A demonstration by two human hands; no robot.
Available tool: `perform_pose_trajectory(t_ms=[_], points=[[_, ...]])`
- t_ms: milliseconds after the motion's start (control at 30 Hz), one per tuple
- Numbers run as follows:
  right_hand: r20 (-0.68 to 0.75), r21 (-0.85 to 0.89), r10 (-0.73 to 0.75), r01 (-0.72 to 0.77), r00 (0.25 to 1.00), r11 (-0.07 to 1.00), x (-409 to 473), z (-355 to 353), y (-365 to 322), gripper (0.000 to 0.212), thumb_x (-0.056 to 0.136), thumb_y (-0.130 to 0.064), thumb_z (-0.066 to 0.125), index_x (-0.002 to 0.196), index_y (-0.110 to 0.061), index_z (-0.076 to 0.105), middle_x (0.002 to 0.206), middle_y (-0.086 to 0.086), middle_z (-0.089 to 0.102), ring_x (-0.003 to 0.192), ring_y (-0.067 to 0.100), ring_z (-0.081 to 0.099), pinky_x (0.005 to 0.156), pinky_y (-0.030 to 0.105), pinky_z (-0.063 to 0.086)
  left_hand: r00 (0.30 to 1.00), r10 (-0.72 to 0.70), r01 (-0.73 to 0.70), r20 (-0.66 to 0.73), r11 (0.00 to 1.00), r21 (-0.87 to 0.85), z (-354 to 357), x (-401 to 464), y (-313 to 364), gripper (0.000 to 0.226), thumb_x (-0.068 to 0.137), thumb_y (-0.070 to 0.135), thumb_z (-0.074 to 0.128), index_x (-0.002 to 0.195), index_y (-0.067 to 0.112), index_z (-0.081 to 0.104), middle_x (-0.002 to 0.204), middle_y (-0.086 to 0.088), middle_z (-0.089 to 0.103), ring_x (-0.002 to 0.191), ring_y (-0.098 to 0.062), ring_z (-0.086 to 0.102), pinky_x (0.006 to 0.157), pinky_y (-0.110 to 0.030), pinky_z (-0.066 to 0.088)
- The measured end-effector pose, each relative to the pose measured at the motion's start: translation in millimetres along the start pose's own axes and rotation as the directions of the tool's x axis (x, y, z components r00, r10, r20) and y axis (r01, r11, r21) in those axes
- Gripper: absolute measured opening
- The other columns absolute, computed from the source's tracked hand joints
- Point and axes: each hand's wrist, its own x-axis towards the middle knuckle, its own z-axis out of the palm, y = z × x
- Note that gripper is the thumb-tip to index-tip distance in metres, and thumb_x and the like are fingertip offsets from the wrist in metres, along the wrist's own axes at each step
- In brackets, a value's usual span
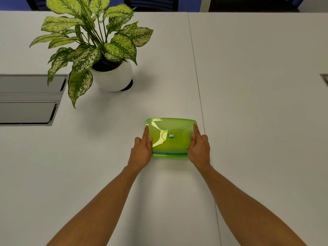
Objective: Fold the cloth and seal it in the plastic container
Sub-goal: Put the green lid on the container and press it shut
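Between both hands' fingers — the lidded green container; flanks pressed.

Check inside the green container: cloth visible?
No cloth can be made out. The green container has its lid on, the tinted plastic shows only green, and both hands cover its sides.

The container is translucent lime green, lid and all, with a darker green band along its near edge and a small badge at the lid's centre (green and white, a touch of orange). The table is plain off-white. The pot is white; the plant's leaves are dark green, speckled cream and yellow-green. The hatch is grey.
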Motion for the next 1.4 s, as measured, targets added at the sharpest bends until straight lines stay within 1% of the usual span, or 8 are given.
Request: perform_pose_trajectory(t_ms=[333,600,733,867,1100,1200,1300,1400], points=[[-0.038,0.119,0.042,-0.038,0.998,0.992,0,2,0,0.043,0.102,-0.025,0.031,0.144,-0.031,0.035,0.098,0.015,0.051,0.091,0.032,0.055,0.082,0.037,0.043,1.000,0.003,-0.002,0.014,0.999,-0.041,-15,1,11,0.047,0.101,0.043,0.033,0.145,0.028,0.029,0.122,-0.016,0.050,0.091,-0.045,0.061,0.080,-0.056,0.054],[0.004,0.050,0.524,-0.523,0.852,0.851,0,9,-2,0.073,0.089,-0.069,0.016,0.113,-0.009,0.051,0.108,0.019,0.062,0.100,0.040,0.057,0.077,0.042,0.041,0.999,-0.024,0.021,-0.032,0.995,-0.095,-16,-1,14,0.044,0.101,0.048,0.028,0.139,0.027,0.034,0.121,-0.016,0.056,0.100,-0.040,0.059,0.076,-0.058,0.055],[-0.055,0.162,0.441,-0.428,0.896,0.889,-2,9,1,0.057,0.093,-0.062,0.026,0.087,-0.010,0.050,0.082,0.009,0.058,0.086,0.036,0.057,0.074,0.041,0.040,0.998,-0.044,0.040,-0.036,0.994,-0.101,-14,-3,15,0.046,0.099,0.052,0.030,0.140,0.030,0.033,0.117,-0.016,0.054,0.094,-0.042,0.061,0.068,-0.055,0.058],[-0.094,0.228,0.373,-0.345,0.923,0.911,-5,7,5,0.047,0.096,-0.053,0.034,0.079,-0.010,0.043,0.065,-0.001,0.050,0.066,0.024,0.048,0.052,0.031,0.029,0.999,-0.052,0.049,-0.011,0.988,-0.146,-13,-3,11,0.048,0.097,0.056,0.033,0.140,0.034,0.032,0.116,-0.015,0.051,0.090,-0.040,0.061,0.038,-0.037,0.055],[-0.120,0.273,0.315,-0.274,0.941,0.922,-7,11,9,0.038,0.099,-0.043,0.037,0.081,-0.010,0.041,0.063,0.002,0.051,0.063,0.029,0.051,0.048,0.030,0.028,0.999,-0.039,0.038,-0.005,0.986,-0.160,-13,-4,8,0.048,0.097,0.056,0.034,0.140,0.035,0.031,0.120,-0.015,0.050,0.094,-0.038,0.061,0.037,-0.040,0.056],[-0.142,0.157,0.197,-0.174,0.970,0.972,-6,11,9,0.028,0.101,-0.037,0.033,0.101,-0.013,0.047,0.081,0.010,0.063,0.076,0.035,0.060,0.060,0.032,0.035,0.999,-0.040,0.038,-0.006,0.988,-0.151,-10,-4,8,0.050,0.097,0.056,0.032,0.144,0.037,0.028,0.120,-0.013,0.050,0.094,-0.036,0.060,0.045,-0.042,0.059],[-0.125,0.010,0.062,-0.061,0.990,0.998,-5,9,7,0.036,0.100,-0.041,0.032,0.133,-0.030,0.041,0.110,0.007,0.056,0.084,0.030,0.060,0.066,0.034,0.040,0.998,-0.028,0.026,-0.053,0.998,-0.050,-5,-4,8,0.050,0.099,0.053,0.024,0.148,0.040,0.022,0.112,-0.014,0.052,0.096,-0.040,0.059,0.080,-0.048,0.054],[-0.018,-0.072,0.016,-0.017,1.000,0.997,-2,7,9,0.044,0.098,-0.051,0.028,0.141,-0.043,0.030,0.107,0.005,0.048,0.081,0.029,0.058,0.065,0.033,0.039,0.998,0.004,-0.004,-0.056,1.000,-0.001,-2,-4,6,0.052,0.100,0.052,0.019,0.151,0.043,0.013,0.100,-0.014,0.051,0.089,-0.038,0.058,0.083,-0.045,0.050]])
